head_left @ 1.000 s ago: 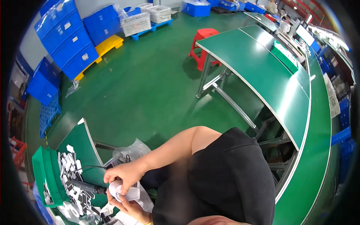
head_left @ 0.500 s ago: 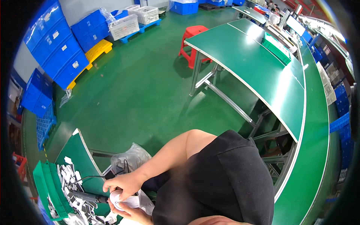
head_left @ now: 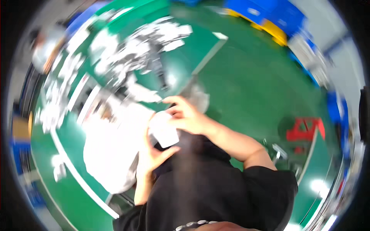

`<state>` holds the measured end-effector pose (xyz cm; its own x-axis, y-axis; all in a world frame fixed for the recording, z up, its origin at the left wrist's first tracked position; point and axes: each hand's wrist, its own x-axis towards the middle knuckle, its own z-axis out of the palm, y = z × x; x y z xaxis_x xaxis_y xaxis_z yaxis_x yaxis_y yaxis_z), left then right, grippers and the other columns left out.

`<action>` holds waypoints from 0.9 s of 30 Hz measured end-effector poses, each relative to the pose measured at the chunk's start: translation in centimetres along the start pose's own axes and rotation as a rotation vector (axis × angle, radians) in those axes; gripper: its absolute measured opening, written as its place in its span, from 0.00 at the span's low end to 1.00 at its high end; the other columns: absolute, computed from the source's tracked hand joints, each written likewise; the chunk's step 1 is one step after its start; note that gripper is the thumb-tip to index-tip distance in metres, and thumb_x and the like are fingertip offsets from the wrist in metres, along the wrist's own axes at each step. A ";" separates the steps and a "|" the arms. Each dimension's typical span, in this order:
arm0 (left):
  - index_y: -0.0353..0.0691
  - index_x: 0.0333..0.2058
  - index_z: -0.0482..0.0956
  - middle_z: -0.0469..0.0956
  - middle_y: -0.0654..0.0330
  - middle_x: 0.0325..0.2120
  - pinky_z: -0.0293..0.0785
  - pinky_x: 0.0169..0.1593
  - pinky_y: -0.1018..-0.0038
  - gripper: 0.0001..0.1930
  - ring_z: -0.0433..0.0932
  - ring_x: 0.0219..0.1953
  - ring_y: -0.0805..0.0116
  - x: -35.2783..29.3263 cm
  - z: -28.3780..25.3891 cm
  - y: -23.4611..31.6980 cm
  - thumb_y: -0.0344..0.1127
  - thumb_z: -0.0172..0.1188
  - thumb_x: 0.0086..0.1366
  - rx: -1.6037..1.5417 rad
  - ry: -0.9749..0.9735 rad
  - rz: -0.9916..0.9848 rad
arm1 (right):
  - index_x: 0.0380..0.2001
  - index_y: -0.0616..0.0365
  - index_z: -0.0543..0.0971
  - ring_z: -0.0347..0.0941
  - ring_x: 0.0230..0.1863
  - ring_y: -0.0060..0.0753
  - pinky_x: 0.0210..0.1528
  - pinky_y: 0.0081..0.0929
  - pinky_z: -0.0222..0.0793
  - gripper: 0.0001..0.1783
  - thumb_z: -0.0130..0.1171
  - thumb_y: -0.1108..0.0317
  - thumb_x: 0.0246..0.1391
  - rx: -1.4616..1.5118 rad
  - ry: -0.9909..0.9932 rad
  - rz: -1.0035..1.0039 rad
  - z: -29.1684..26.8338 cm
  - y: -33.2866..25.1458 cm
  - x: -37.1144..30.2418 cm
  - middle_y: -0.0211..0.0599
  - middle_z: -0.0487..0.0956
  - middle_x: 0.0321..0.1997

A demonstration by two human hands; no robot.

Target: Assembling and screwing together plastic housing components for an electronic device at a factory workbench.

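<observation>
In front of my body is a white rounded piece with a flat end, smeared by motion. My left hand is around its left side, the thumb stretched out below the flat end. On the opposite side my right hand grips the upper edge with bent fingers. A large white plastic bag bulges just left of my left hand. Beyond my hands a dark rod-shaped tool lies on the green table, beside a heap of white and black pieces.
A green bin stands behind the heap. Blue crates sit on a yellow pallet at the far right. There is a red stool on the right, near another green table. Another person is at the far left.
My view has swung left, bringing the table, the heap and the bag toward the middle. Both hands remain on the white piece; the left hand now reaches along its left side.
</observation>
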<state>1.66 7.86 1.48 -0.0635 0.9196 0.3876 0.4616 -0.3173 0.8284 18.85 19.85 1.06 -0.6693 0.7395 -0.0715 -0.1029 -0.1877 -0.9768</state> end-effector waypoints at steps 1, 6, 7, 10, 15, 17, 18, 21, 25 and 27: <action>0.36 0.67 0.55 0.63 0.46 0.64 0.64 0.64 0.55 0.56 0.66 0.64 0.47 -0.5 -0.5 0.6 0.35 0.80 0.41 0.077 0.012 0.014 | 0.64 0.59 0.61 0.76 0.50 0.31 0.52 0.29 0.74 0.37 0.64 0.78 0.53 0.052 -0.065 0.101 1.0 -1.2 0.2 0.43 0.75 0.52; 0.35 0.68 0.53 0.62 0.50 0.64 0.61 0.67 0.63 0.60 0.66 0.65 0.56 -4.4 -3.1 1.1 0.32 0.83 0.38 0.153 0.296 -0.270 | 0.52 0.61 0.77 0.76 0.45 0.22 0.46 0.22 0.73 0.22 0.68 0.71 0.54 -0.283 -0.233 0.075 3.9 -3.0 6.6 0.37 0.80 0.49; 0.35 0.68 0.53 0.62 0.50 0.64 0.61 0.67 0.63 0.60 0.66 0.65 0.56 -5.1 -3.3 1.3 0.32 0.83 0.38 0.168 0.336 -0.292 | 0.48 0.60 0.80 0.76 0.41 0.21 0.44 0.21 0.73 0.19 0.70 0.68 0.53 -0.539 -0.109 -0.140 4.1 -4.0 8.6 0.32 0.81 0.45; 0.33 0.66 0.58 0.67 0.47 0.62 0.65 0.65 0.63 0.56 0.68 0.63 0.53 -6.0 -4.0 1.2 0.35 0.82 0.38 0.147 0.502 -0.365 | 0.44 0.59 0.81 0.78 0.44 0.43 0.47 0.35 0.74 0.24 0.71 0.56 0.48 -1.116 0.398 -0.446 1.6 -4.5 16.5 0.46 0.81 0.44; 0.36 0.66 0.59 0.68 0.49 0.61 0.67 0.63 0.63 0.55 0.69 0.61 0.51 -6.5 -4.3 1.0 0.37 0.82 0.38 0.225 0.474 -0.341 | 0.44 0.67 0.77 0.78 0.49 0.58 0.54 0.42 0.73 0.37 0.69 0.43 0.43 -1.357 0.385 0.171 -3.8 -3.8 22.4 0.59 0.81 0.48; 0.37 0.64 0.61 0.68 0.48 0.60 0.68 0.62 0.62 0.54 0.70 0.60 0.49 -6.8 -4.0 0.8 0.36 0.82 0.39 0.245 0.450 -0.368 | 0.39 0.67 0.79 0.81 0.43 0.50 0.45 0.39 0.74 0.28 0.69 0.51 0.44 -1.196 0.365 0.164 -4.8 -2.5 23.1 0.52 0.83 0.42; 0.37 0.64 0.61 0.68 0.48 0.60 0.68 0.62 0.62 0.54 0.70 0.60 0.49 -7.0 -3.8 0.5 0.36 0.82 0.39 0.249 0.461 -0.378 | 0.37 0.66 0.80 0.79 0.38 0.43 0.41 0.35 0.73 0.24 0.70 0.55 0.44 -0.920 0.297 0.136 -5.8 -2.2 23.2 0.46 0.82 0.39; 0.38 0.62 0.64 0.68 0.46 0.60 0.69 0.60 0.62 0.49 0.70 0.59 0.46 -7.1 -3.7 -0.3 0.35 0.81 0.40 0.294 0.459 -0.263 | 0.41 0.64 0.78 0.73 0.27 0.27 0.31 0.27 0.69 0.21 0.70 0.65 0.45 -0.152 0.190 0.069 -6.1 -2.5 22.2 0.32 0.77 0.28; 0.43 0.56 0.73 0.68 0.44 0.60 0.70 0.59 0.60 0.39 0.70 0.59 0.45 -7.3 -3.9 -0.9 0.35 0.80 0.42 0.341 0.422 -0.194 | 0.54 0.65 0.69 0.76 0.40 0.38 0.53 0.41 0.74 0.24 0.57 0.72 0.53 0.617 -0.040 -0.090 -2.4 -7.1 19.2 0.45 0.76 0.45; 0.48 0.54 0.77 0.69 0.47 0.59 0.73 0.56 0.62 0.37 0.72 0.57 0.47 -7.4 -4.0 -1.0 0.34 0.79 0.40 0.416 0.432 -0.172 | 0.64 0.56 0.60 0.74 0.47 0.42 0.63 0.54 0.65 0.33 0.52 0.75 0.53 0.635 -0.291 -0.225 3.4 -10.9 16.7 0.47 0.71 0.53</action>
<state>-1.88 0.48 -0.57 -0.4797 0.7449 0.4637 0.7135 0.0236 0.7002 6.25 32.04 11.20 -0.7410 0.6195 0.2592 -0.6083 -0.4557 -0.6498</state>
